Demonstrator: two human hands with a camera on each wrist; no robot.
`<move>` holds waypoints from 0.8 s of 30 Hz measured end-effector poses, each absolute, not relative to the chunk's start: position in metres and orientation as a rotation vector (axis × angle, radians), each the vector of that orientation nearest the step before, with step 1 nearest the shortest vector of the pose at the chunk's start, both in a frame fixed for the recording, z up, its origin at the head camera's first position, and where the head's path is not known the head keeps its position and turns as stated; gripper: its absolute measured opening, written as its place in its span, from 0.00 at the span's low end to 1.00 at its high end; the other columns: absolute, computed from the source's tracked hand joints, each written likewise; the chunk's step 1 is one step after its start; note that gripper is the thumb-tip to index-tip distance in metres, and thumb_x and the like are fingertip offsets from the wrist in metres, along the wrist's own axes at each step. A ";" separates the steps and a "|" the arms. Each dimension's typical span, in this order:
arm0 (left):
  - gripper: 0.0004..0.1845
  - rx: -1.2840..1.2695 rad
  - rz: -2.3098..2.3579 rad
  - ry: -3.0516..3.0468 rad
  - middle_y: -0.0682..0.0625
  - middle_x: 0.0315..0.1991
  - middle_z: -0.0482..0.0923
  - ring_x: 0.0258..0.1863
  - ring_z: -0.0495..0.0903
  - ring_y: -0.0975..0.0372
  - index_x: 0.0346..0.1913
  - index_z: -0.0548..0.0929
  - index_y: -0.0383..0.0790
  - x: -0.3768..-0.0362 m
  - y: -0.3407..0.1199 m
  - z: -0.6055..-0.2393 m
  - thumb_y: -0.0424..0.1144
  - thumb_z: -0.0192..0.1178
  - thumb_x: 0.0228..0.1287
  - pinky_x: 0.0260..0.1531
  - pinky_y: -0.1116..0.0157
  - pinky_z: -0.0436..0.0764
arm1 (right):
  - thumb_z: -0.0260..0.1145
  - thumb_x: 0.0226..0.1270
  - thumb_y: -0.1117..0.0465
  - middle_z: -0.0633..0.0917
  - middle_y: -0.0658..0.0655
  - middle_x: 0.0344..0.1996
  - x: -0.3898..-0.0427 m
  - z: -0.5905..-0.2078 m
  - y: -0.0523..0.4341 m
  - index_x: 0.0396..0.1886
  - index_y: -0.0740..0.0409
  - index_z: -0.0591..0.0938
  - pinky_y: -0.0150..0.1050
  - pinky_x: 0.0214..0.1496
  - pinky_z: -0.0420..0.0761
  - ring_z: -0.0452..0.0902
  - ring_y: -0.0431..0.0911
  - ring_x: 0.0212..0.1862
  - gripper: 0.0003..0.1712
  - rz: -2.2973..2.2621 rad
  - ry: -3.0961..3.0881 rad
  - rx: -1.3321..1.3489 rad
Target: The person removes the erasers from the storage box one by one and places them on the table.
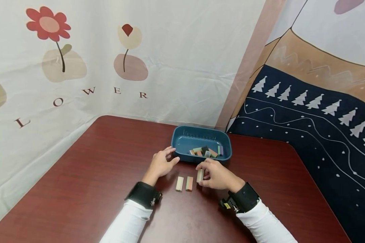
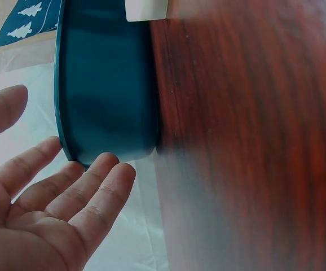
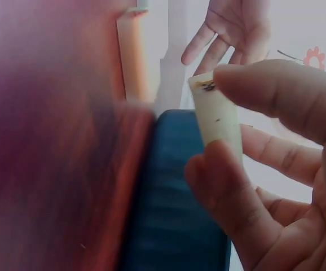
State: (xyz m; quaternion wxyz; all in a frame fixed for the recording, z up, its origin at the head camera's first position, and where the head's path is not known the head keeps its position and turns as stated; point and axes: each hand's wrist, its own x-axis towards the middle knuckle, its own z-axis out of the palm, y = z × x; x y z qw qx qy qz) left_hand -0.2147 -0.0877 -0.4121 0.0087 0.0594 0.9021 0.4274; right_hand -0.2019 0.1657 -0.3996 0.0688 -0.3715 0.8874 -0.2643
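Note:
Between thumb and fingers, my right hand [image 1: 217, 173] pinches a cream-coloured block [image 1: 200, 175], which also shows close up as a pale block [image 3: 216, 113] in the right wrist view. To its left on the table lie a cream block [image 1: 179, 184] and an orange-and-green block [image 1: 189, 183], side by side with a small gap. My left hand [image 1: 162, 163] has its fingers extended, fingertips right at the near left corner of a blue plastic bin [image 1: 176, 136]. In the left wrist view the spread fingers [image 2: 104, 197] overlap the bin's end.
Inside the bin sits a small pile of coloured blocks [image 1: 213, 153], some green, orange, purple and black. The dark red wooden table [image 1: 109, 152] meets a white flower-print curtain [image 1: 185, 67] behind and a navy tree-print cloth [image 1: 292, 125] at the right.

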 end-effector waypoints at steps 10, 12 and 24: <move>0.26 0.243 1.307 2.848 0.46 0.70 0.65 0.57 0.77 0.52 0.66 0.75 0.41 -0.217 -0.088 -0.416 0.45 0.61 0.68 0.62 0.46 0.66 | 0.74 0.55 0.63 0.76 0.51 0.37 -0.194 -0.419 0.163 0.48 0.60 0.82 0.32 0.34 0.79 0.77 0.40 0.33 0.19 -0.773 2.682 -1.104; 0.26 0.239 1.310 2.841 0.46 0.70 0.65 0.57 0.77 0.52 0.67 0.74 0.41 -0.217 -0.086 -0.416 0.45 0.61 0.68 0.61 0.47 0.66 | 0.75 0.55 0.63 0.76 0.51 0.37 -0.194 -0.421 0.163 0.47 0.60 0.82 0.32 0.33 0.79 0.77 0.40 0.32 0.19 -0.760 2.687 -1.095; 0.26 0.240 1.350 2.837 0.44 0.70 0.65 0.57 0.78 0.52 0.66 0.74 0.38 -0.216 -0.085 -0.414 0.44 0.61 0.68 0.61 0.48 0.68 | 0.76 0.55 0.60 0.77 0.48 0.35 -0.196 -0.424 0.161 0.47 0.57 0.84 0.32 0.32 0.78 0.75 0.40 0.31 0.19 -0.699 2.693 -1.082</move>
